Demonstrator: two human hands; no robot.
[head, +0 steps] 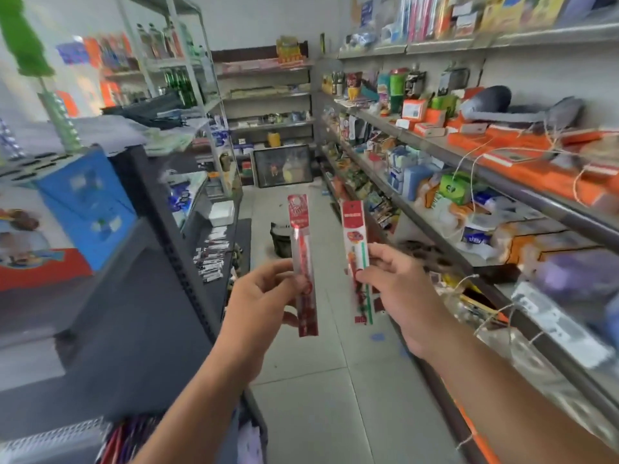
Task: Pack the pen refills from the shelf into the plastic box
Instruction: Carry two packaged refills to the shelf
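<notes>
Above the pale tiled floor [301, 380] of a shop aisle, I hold two packs up in front of me, one in each hand. My left hand [258, 303] pinches a long, narrow clear-plastic refill pack with a red header card [303, 262] between thumb and fingers [268, 272], gripping it in its lower half; it stands nearly upright, red printing running down its length and a darker red strip at the bottom. My right hand [398, 289] pinches a second slim pack with a red header, a white backing and a green stripe down one side [356, 259], thumb on the front, fingers curled behind it. It too stands upright, just beside the first, and the two packs do not touch. Both are blurred, so I cannot read the print or count the refills inside.

To my right run long grey metal shelves [502, 182] crowded with orange boxes and mixed goods. To my left stands a dark grey desk [134, 313] with a blue box [87, 202] on top.
</notes>
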